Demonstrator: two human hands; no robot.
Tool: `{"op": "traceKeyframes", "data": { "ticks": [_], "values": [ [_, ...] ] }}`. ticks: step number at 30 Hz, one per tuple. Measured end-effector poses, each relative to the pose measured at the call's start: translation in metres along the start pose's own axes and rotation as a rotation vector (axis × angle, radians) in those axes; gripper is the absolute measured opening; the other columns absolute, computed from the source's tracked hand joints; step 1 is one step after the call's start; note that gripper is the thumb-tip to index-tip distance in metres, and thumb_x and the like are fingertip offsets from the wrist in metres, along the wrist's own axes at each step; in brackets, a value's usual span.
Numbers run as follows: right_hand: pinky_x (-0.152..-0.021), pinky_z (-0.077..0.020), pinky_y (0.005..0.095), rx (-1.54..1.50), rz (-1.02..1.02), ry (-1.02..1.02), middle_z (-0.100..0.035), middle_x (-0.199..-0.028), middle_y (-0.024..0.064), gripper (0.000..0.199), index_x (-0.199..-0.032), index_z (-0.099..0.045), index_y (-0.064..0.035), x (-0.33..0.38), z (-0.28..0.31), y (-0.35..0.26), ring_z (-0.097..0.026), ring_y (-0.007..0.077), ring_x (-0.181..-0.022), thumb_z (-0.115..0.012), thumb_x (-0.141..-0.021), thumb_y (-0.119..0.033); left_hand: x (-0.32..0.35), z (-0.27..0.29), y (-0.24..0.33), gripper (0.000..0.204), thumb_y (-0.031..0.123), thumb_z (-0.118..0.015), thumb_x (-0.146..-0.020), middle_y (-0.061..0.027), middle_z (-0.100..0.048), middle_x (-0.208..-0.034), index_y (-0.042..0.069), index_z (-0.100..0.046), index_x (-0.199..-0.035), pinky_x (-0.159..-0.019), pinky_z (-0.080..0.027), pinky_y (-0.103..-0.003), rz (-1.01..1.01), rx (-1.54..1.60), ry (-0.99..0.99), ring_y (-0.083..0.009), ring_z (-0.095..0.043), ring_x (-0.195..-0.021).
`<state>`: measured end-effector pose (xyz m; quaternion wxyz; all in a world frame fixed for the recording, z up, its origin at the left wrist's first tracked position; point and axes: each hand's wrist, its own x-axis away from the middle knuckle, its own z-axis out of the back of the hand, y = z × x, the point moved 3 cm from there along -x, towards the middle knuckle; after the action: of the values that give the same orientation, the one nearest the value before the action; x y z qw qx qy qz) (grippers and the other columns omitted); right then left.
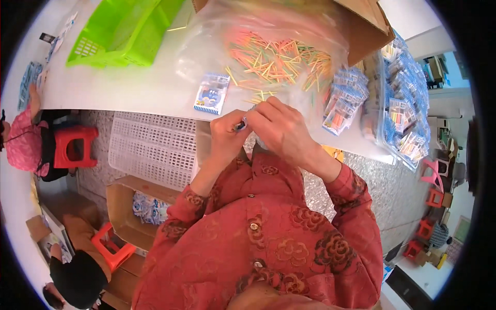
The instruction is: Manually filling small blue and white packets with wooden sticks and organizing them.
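Close together at the table's front edge, my left hand (227, 135) and my right hand (284, 126) are both closed on a small plastic packet (239, 125). Only a dark bluish and whitish bit of it shows between the fingers; the rest is hidden. Just beyond my left hand, a flat blue-and-white packet (211, 94) lies on the table. Past my right hand, many short thin coloured sticks (276, 62), pink, yellow, orange and green, spill from a clear plastic bag (199, 51). To the right sits a pile of filled blue-and-white packets (345, 98).
A clear bin (385, 129) heaped with packets stands at right. A cardboard box (364, 31) is behind the sticks, a green basket (111, 39) at far left. Below the table are a white crate (152, 147) and an open carton (126, 217). Other people sit at left.
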<state>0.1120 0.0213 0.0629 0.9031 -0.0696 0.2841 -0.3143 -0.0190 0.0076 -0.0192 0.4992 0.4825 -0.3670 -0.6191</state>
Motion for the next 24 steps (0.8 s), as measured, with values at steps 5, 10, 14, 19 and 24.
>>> {"op": "traceKeyframes", "data": {
  "ticks": [5,10,14,19,24],
  "values": [
    [-0.058,-0.0464,0.0329,-0.075,-0.008,0.035,-0.053,-0.073,0.0073,0.017,-0.082,-0.060,-0.0029,-0.012,-0.009,0.009,-0.053,0.0239,-0.070,-0.066,-0.067,-0.001,-0.006,0.002,-0.007,0.019,-0.002,-0.071,-0.068,-0.0080,-0.062,-0.072,-0.002,-0.063,-0.085,-0.056,-0.045,-0.025,-0.010,0.175,0.134,-0.0152,-0.059,-0.063],
    [-0.058,-0.0459,0.0340,-0.093,-0.005,0.040,-0.053,-0.073,0.0080,0.017,-0.083,-0.061,-0.0018,-0.019,-0.009,0.009,-0.053,0.0253,-0.069,-0.067,-0.068,0.000,-0.009,0.013,0.006,0.019,-0.004,-0.069,-0.068,-0.0093,-0.063,-0.078,-0.002,-0.064,-0.086,-0.060,-0.046,-0.026,-0.054,0.066,0.118,-0.0174,-0.060,-0.067],
    [-0.060,-0.0459,0.0343,-0.125,-0.014,0.003,-0.055,-0.076,0.0085,0.017,-0.085,-0.062,-0.0022,-0.022,-0.012,0.006,-0.054,0.0252,-0.069,-0.068,-0.068,0.001,-0.005,0.014,-0.003,0.018,-0.007,-0.066,-0.068,-0.0101,-0.063,-0.078,-0.003,-0.064,-0.085,-0.061,-0.046,-0.026,-0.055,0.077,0.135,-0.0179,-0.061,-0.068],
    [-0.066,-0.0483,0.0329,-0.324,-0.084,0.002,-0.061,-0.085,0.0088,0.020,-0.088,-0.063,-0.0032,-0.028,-0.003,0.005,-0.058,0.0242,-0.078,-0.070,-0.069,0.000,-0.005,0.014,-0.014,0.018,-0.009,-0.063,-0.068,-0.0085,-0.063,-0.077,-0.003,-0.064,-0.085,-0.061,-0.046,-0.025,0.009,0.253,0.145,-0.0146,-0.060,-0.069],
    [-0.070,-0.0496,0.0325,-0.327,-0.094,-0.024,-0.063,-0.091,0.0085,0.019,-0.088,-0.064,-0.0032,-0.025,0.003,0.005,-0.061,0.0244,-0.084,-0.070,-0.070,-0.001,-0.005,0.016,-0.012,0.016,-0.009,-0.062,-0.068,-0.0067,-0.063,-0.076,-0.003,-0.065,-0.083,-0.061,-0.045,-0.024,0.012,0.279,0.125,-0.0118,-0.059,-0.069]
  ]
}}
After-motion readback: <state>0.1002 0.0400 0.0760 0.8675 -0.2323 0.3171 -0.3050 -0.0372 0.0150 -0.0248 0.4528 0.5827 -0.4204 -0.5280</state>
